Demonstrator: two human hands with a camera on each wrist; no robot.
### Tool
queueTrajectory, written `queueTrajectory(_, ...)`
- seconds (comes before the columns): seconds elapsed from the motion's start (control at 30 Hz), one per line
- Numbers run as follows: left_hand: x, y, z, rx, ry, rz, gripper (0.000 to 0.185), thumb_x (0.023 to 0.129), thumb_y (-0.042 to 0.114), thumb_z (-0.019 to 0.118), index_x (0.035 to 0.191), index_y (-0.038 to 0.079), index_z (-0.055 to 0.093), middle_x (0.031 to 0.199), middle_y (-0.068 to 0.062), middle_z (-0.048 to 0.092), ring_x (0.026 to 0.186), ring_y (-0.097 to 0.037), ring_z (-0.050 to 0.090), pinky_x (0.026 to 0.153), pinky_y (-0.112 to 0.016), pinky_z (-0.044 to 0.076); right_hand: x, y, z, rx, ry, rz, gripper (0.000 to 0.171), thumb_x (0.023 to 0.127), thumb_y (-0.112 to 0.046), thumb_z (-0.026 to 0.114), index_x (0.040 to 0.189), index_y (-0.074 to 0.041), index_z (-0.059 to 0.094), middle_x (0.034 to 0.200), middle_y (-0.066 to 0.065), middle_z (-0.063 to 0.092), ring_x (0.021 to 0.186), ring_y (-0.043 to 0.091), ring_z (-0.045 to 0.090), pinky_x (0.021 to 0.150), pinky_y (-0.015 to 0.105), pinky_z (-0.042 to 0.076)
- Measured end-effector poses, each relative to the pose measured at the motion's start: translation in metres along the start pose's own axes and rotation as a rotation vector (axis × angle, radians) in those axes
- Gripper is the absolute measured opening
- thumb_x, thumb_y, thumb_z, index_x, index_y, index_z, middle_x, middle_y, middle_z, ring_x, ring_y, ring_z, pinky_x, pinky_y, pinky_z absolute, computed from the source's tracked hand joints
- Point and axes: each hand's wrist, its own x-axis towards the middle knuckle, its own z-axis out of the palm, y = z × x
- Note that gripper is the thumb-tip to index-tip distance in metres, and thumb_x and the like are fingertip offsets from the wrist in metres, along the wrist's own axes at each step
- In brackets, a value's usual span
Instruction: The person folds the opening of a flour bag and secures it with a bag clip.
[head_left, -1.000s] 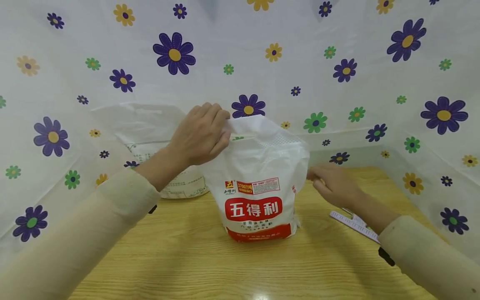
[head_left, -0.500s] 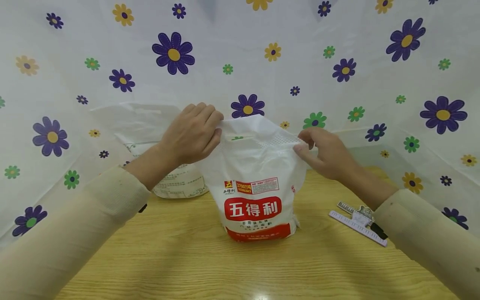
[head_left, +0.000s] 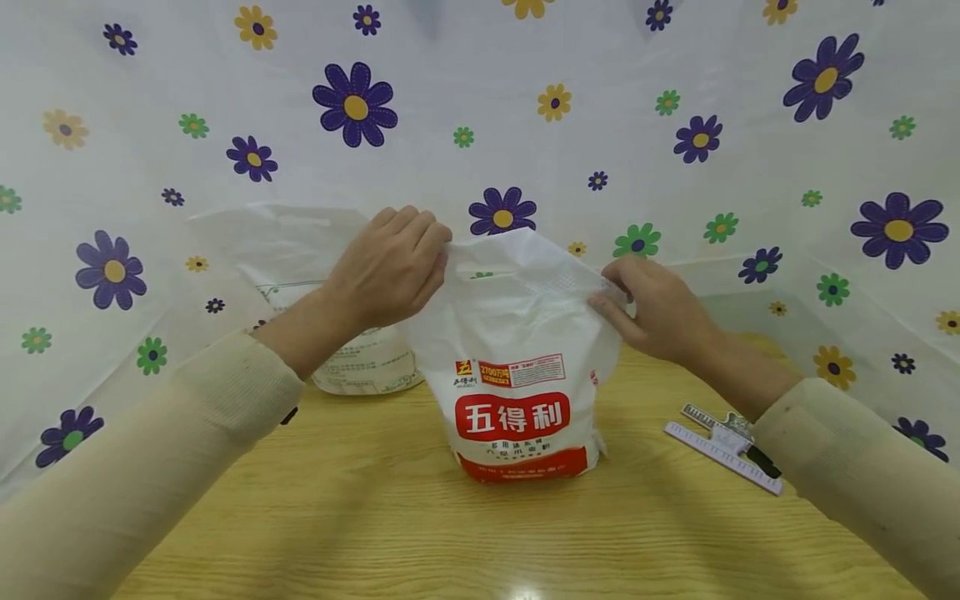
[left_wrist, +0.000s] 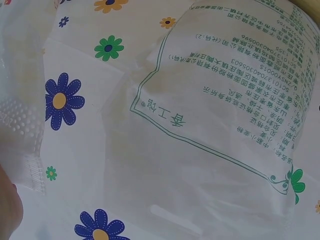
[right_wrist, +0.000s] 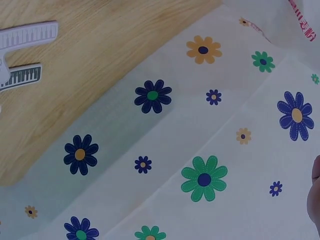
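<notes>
We pinch flour bag (head_left: 517, 350) top: left hand (head_left: 390, 271) grips left corner, right hand (head_left: 656, 308) grips right corner. Second bag (head_left: 300, 275) far left; clip (head_left: 723, 446) near right on table (head_left: 375, 517).

The white red-labelled plastic flour bag (head_left: 517, 358) looks smooth and faintly glossy, with an embossed dotted strip near its top. The pale wooden bench (head_left: 420, 525) shows fine grain and slight sheen. The flower-printed white backdrop sheet (head_left: 675, 183) seems matt, possibly plastic-coated cloth.

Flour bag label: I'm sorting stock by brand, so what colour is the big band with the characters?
Red with white characters on the flour bag; clearest in the head view.
</notes>
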Motion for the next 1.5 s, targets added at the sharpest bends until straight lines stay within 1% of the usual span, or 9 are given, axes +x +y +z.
queueTrajectory(0.47, -0.004, -0.002, -0.002, 0.013, 0.047, 0.055, 0.018, 0.099, 0.014, 0.044, 0.096, 0.002, 0.056, 0.075, -0.009, 0.050, 0.066, -0.025, 0.043, 0.060, -0.035, 0.035, -0.002, 0.000, 0.004, -0.074, 0.065, -0.181, 0.019, 0.085, -0.005, 0.076, 0.093, -0.002, 0.059, 0.078, 0.008, 0.056, 0.067, 0.018, 0.051, 0.058, 0.029, 0.050)
queueTrajectory(0.67, -0.005, -0.001, -0.004, 0.010, 0.054, 0.080, 0.016, 0.099, 0.014, 0.046, 0.099, 0.002, 0.057, 0.082, -0.011, 0.054, 0.069, -0.027, 0.045, 0.063, -0.036, 0.036, -0.005, 0.001, 0.005, -0.109, 0.108, -0.298, 0.024, 0.078, 0.004, 0.078, 0.095, 0.000, 0.061, 0.085, 0.013, 0.061, 0.070, 0.023, 0.056, 0.061, 0.032, 0.054)
queueTrajectory(0.8, -0.004, 0.001, -0.004, -0.027, 0.057, 0.071, 0.027, 0.100, 0.022, 0.041, 0.104, 0.002, 0.059, 0.089, -0.013, 0.056, 0.077, -0.029, 0.049, 0.068, -0.040, 0.041, -0.007, 0.001, 0.006, -0.112, 0.127, -0.327, 0.028, 0.075, 0.007, 0.078, 0.098, 0.001, 0.062, 0.090, 0.016, 0.060, 0.072, 0.025, 0.056, 0.062, 0.033, 0.055)
queueTrajectory(0.9, -0.002, 0.004, -0.004, -0.061, 0.053, 0.064, 0.046, 0.103, 0.037, 0.030, 0.107, 0.003, 0.062, 0.093, -0.014, 0.057, 0.082, -0.031, 0.049, 0.074, -0.043, 0.042, -0.008, 0.003, 0.006, -0.099, 0.140, -0.339, 0.024, 0.077, 0.005, 0.075, 0.098, 0.000, 0.064, 0.090, 0.016, 0.059, 0.072, 0.025, 0.054, 0.060, 0.033, 0.053)
queueTrajectory(1.0, 0.001, 0.008, -0.004, -0.087, 0.062, 0.047, 0.066, 0.106, 0.049, 0.017, 0.107, 0.006, 0.066, 0.097, -0.015, 0.057, 0.083, -0.032, 0.049, 0.077, -0.045, 0.041, -0.009, 0.005, 0.007, -0.083, 0.150, -0.359, 0.012, 0.087, -0.007, 0.066, 0.097, -0.001, 0.067, 0.089, 0.015, 0.059, 0.071, 0.024, 0.053, 0.059, 0.034, 0.050)
queueTrajectory(1.07, 0.004, 0.011, -0.005, -0.105, 0.080, 0.023, 0.073, 0.106, 0.053, 0.013, 0.101, 0.008, 0.070, 0.097, -0.015, 0.058, 0.083, -0.031, 0.049, 0.077, -0.044, 0.041, -0.010, 0.006, 0.006, -0.068, 0.158, -0.369, 0.020, 0.095, -0.019, 0.057, 0.097, -0.003, 0.069, 0.089, 0.014, 0.059, 0.073, 0.024, 0.053, 0.060, 0.035, 0.050)
queueTrajectory(1.17, 0.010, 0.015, -0.006, -0.127, 0.097, -0.020, 0.068, 0.107, 0.050, 0.022, 0.090, 0.007, 0.072, 0.094, -0.014, 0.060, 0.080, -0.030, 0.050, 0.075, -0.043, 0.042, -0.011, 0.006, 0.006, -0.023, 0.170, -0.369, 0.040, 0.102, -0.031, 0.044, 0.094, -0.004, 0.072, 0.089, 0.013, 0.059, 0.076, 0.023, 0.052, 0.062, 0.037, 0.050)
queueTrajectory(1.33, 0.015, 0.020, -0.011, -0.124, 0.002, -0.046, 0.043, 0.099, 0.034, 0.044, 0.094, 0.006, 0.076, 0.094, -0.013, 0.062, 0.082, -0.029, 0.053, 0.074, -0.042, 0.044, -0.007, 0.001, 0.005, 0.027, 0.185, -0.321, 0.048, 0.106, -0.033, 0.042, 0.084, -0.002, 0.072, 0.084, 0.011, 0.058, 0.076, 0.022, 0.050, 0.062, 0.036, 0.048)
queueTrajectory(1.5, 0.016, 0.022, -0.013, -0.073, -0.140, -0.004, 0.038, 0.097, 0.032, 0.048, 0.114, 0.008, 0.071, 0.100, -0.013, 0.066, 0.091, -0.030, 0.060, 0.080, -0.043, 0.048, -0.004, -0.004, 0.005, 0.031, 0.138, -0.233, 0.038, 0.101, -0.035, 0.056, 0.082, -0.004, 0.066, 0.085, 0.009, 0.059, 0.079, 0.022, 0.054, 0.065, 0.035, 0.052)
